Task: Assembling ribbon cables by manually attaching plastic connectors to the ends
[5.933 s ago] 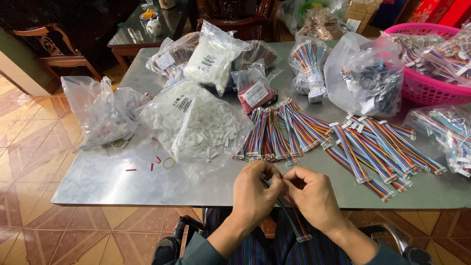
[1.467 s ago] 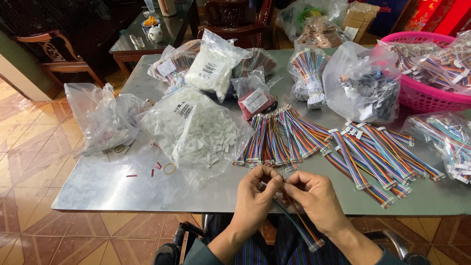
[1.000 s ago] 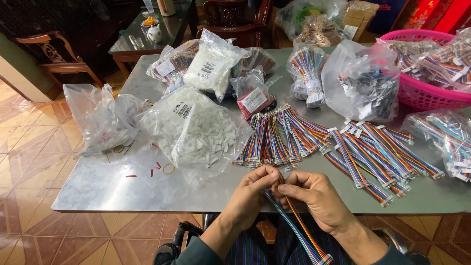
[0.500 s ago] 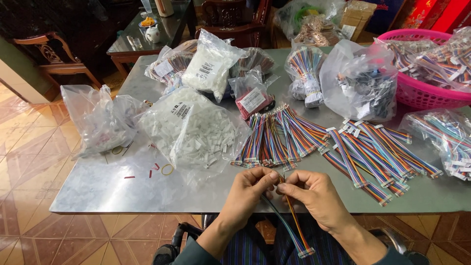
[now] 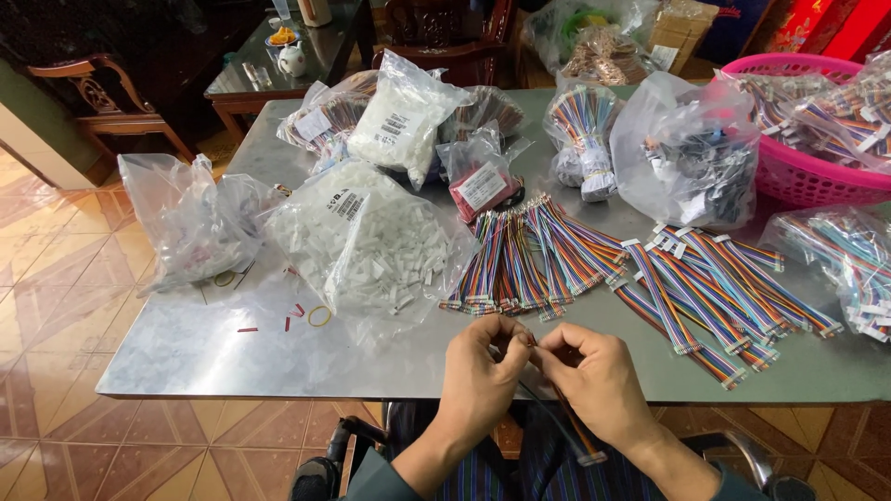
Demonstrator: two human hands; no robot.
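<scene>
A: Just off the near edge of the metal table [image 5: 186,353], what's held?

B: A rainbow ribbon cable [image 5: 568,429], its top end pinched between the left hand [image 5: 483,376] and right hand [image 5: 594,380], tail dangling below.

A: Risk?

B: It's a fingertip-only grip; I'd guess a tug could slip it floorward.

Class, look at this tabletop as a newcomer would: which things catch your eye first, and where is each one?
The fan of rainbow ribbon cables spread across the middle of the metal table strikes first. At the far right stands a pink basket heaped with more cables, and left of centre lies a clear bag of white connectors. At the near edge, the left hand and right hand pinch one cable between them.
</scene>
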